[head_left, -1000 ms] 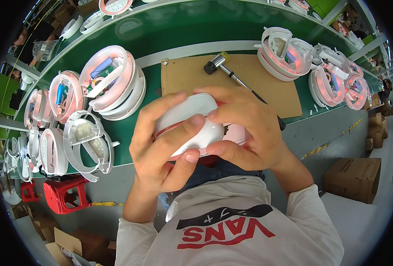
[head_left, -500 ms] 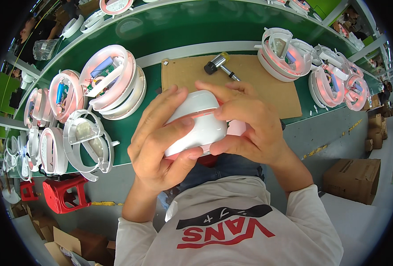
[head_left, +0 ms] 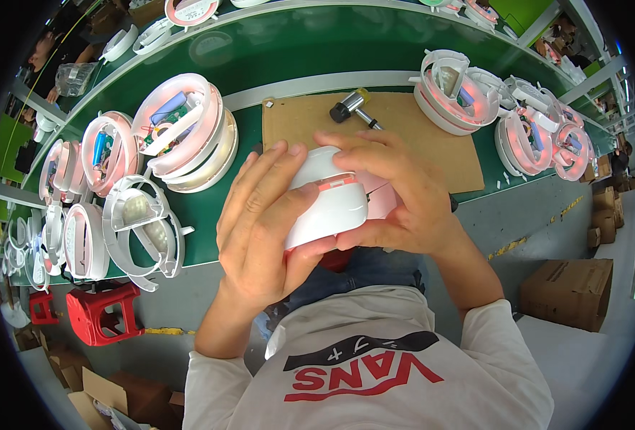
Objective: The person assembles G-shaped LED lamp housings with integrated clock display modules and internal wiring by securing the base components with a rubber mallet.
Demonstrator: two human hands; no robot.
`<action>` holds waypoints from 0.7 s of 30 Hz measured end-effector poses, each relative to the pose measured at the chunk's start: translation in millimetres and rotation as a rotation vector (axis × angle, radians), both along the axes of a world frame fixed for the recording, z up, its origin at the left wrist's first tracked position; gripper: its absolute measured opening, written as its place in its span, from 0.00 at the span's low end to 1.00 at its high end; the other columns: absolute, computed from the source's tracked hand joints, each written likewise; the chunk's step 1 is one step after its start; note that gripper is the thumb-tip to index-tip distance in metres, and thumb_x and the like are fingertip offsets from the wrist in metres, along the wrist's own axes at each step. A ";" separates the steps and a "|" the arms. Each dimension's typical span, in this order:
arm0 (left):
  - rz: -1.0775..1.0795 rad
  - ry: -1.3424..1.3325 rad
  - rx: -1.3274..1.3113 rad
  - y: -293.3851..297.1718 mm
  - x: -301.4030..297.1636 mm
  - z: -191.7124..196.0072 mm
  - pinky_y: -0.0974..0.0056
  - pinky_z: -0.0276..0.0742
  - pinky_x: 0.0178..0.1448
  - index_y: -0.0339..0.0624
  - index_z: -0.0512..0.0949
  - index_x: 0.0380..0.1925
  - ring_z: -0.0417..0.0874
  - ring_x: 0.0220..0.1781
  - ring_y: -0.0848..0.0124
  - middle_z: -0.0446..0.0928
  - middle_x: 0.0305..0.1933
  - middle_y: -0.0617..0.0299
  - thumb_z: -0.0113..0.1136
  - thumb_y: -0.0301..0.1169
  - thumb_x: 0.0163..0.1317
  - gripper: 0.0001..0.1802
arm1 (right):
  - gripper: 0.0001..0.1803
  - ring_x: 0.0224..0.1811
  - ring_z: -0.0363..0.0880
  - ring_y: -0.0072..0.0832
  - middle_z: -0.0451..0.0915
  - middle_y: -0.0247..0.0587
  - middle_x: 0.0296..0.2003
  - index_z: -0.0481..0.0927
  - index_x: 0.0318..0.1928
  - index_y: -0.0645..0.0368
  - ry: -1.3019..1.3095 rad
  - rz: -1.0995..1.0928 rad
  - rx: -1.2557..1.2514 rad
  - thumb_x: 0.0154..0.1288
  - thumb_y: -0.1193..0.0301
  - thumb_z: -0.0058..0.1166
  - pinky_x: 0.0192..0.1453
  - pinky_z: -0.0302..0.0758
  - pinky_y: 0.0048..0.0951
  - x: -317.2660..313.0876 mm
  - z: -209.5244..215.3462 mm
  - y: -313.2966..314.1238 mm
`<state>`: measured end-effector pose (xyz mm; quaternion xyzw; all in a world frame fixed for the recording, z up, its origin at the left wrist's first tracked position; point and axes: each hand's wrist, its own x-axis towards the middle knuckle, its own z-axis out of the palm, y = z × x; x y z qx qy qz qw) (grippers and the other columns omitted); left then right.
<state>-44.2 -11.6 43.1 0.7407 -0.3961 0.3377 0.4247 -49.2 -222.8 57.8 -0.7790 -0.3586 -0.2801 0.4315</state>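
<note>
Between my two hands is a glossy white rounded plastic housing [head_left: 329,216] with a pink inner part. A narrow pink gap runs between its upper and lower white shells. My left hand [head_left: 260,218] wraps its left side, thumb lying across the top near the gap. My right hand [head_left: 407,193] grips the right side, fingers over the far edge and thumb below. Pink surface and a thin dark line, perhaps a wire, show beside the right palm. The housing is held above the near edge of a cardboard sheet [head_left: 296,118]; its underside is hidden.
A mallet [head_left: 349,105] lies on the cardboard. Stacked open pink-and-white housings [head_left: 181,129] with circuit boards and blue cells stand left on the green table [head_left: 249,132]; others [head_left: 453,100] stand right. A red stool [head_left: 102,313] and cardboard boxes [head_left: 568,292] are on the floor.
My left hand has shifted slightly to the right and its fingers have drawn closer together. The housing has turned a little, so more of its pink inside shows near my right hand.
</note>
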 end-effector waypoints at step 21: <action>-0.122 0.109 -0.058 1.9 -1.2 4.6 0.48 0.81 0.56 0.33 0.77 0.49 0.83 0.53 0.44 0.78 0.58 0.34 0.69 0.38 0.64 0.22 | 0.32 0.47 0.84 0.38 0.84 0.43 0.56 0.80 0.54 0.56 0.020 0.009 0.001 0.53 0.53 0.75 0.56 0.75 0.41 -1.3 1.7 0.7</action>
